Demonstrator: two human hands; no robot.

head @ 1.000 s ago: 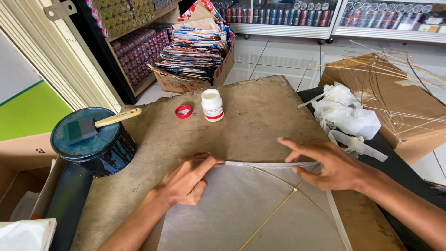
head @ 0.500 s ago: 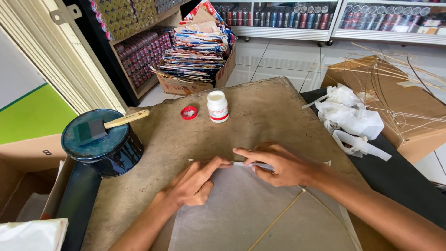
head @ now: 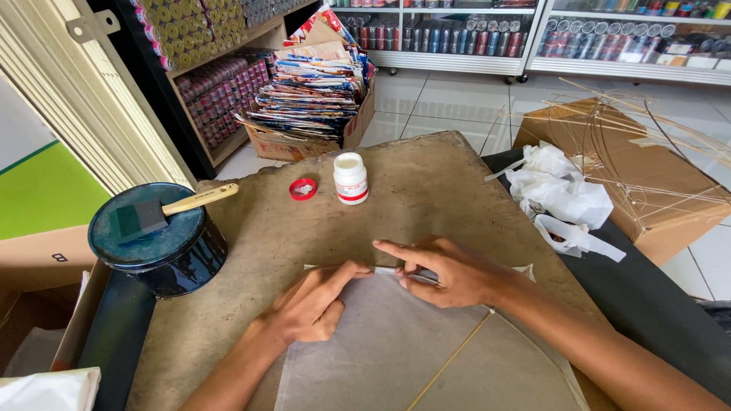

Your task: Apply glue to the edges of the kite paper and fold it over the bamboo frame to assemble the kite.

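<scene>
Two bare hands pressed the top edge of a thin paper kite sheet on a worn brown board.

Low in the frame, the grey paper sheet (head: 396,342) lay flat over a bamboo stick (head: 449,361). The left hand (head: 312,304) pressed its extended fingers on the folded edge; the right hand (head: 445,270) pinched that edge at centre, fingertips nearly meeting. Beyond stood an open white glue bottle (head: 350,177), its red cap (head: 303,188), and, left, a dark tin (head: 156,240) bearing a foam brush (head: 171,211).

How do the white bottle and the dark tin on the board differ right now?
The white bottle is small, narrow and open, its red cap lying beside it. The dark tin is wide, squat and lidded, with a foam brush resting on top. Both stand upright, away from the hands.
</scene>
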